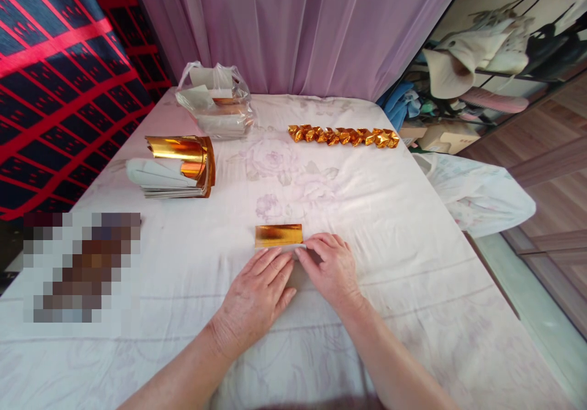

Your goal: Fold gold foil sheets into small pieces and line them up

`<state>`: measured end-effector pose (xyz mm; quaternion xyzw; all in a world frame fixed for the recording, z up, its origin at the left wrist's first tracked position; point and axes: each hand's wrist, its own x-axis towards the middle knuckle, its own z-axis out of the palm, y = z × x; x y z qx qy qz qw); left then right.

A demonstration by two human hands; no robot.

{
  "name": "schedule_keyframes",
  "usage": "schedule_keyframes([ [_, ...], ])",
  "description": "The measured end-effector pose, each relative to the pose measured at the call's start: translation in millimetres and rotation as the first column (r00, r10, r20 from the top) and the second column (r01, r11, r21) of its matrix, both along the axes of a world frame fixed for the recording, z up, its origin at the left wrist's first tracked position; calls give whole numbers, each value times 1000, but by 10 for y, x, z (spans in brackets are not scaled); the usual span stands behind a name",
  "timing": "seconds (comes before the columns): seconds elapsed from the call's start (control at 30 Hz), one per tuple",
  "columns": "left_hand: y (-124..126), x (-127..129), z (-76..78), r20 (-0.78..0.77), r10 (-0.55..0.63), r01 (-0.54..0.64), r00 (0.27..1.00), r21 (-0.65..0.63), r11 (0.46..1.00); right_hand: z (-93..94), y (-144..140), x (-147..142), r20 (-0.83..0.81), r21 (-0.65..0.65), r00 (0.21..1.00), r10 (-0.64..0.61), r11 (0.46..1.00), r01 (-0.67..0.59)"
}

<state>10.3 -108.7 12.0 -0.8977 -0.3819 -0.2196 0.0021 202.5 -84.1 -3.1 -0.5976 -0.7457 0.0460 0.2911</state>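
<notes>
Left fingers flat, right fingers pinching gold foil paper at its near edge, I could skew it through uneven pressure.

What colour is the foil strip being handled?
The foil strip is shiny gold, whitish at its near edge (head view).

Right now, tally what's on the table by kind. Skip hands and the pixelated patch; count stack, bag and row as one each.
Loose gold sheet: 1
Bent sheet stack: 1
Clear bag of sheets: 1
Row of folded gold pieces: 1
Total: 4
</notes>
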Motion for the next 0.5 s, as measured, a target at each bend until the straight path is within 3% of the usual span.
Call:
schedule_keyframes([
  [0.5,-132,89,-22,-100,91,-101,991,-98,990,6,-1,7,-8,-28,1000,4,1000,-4],
])
